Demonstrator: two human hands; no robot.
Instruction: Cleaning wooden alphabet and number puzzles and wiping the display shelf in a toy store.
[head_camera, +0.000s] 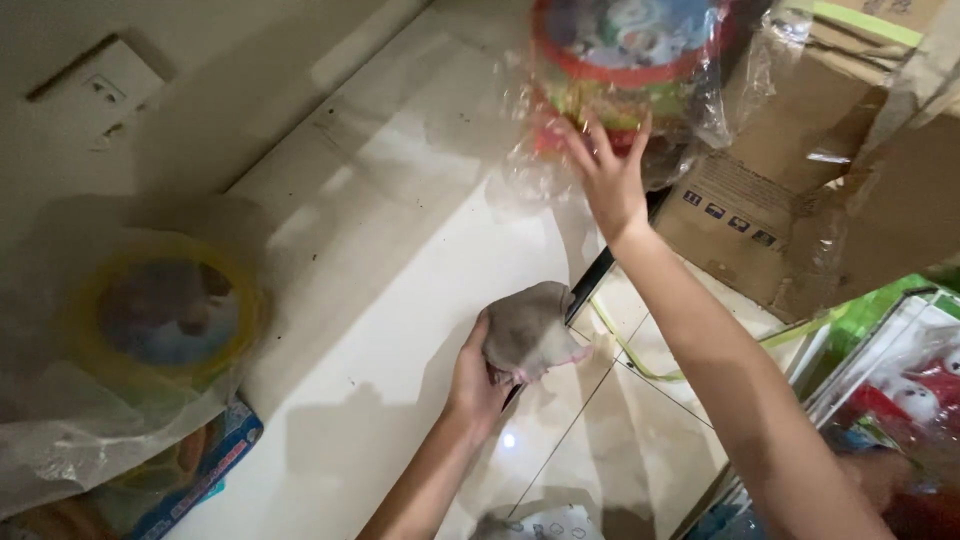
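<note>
the left hand (478, 375) squeezes a grey cloth (530, 330) while the right hand (607, 180), fingers spread, only pushes the wrapped toy tub (625, 70) (it could tip and fall).

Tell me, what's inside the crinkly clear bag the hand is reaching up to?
Inside the clear plastic bag sits a round colourful toy tub with a red rim. The right hand touches the bag. Blur and glare hide what the tub holds.
</note>
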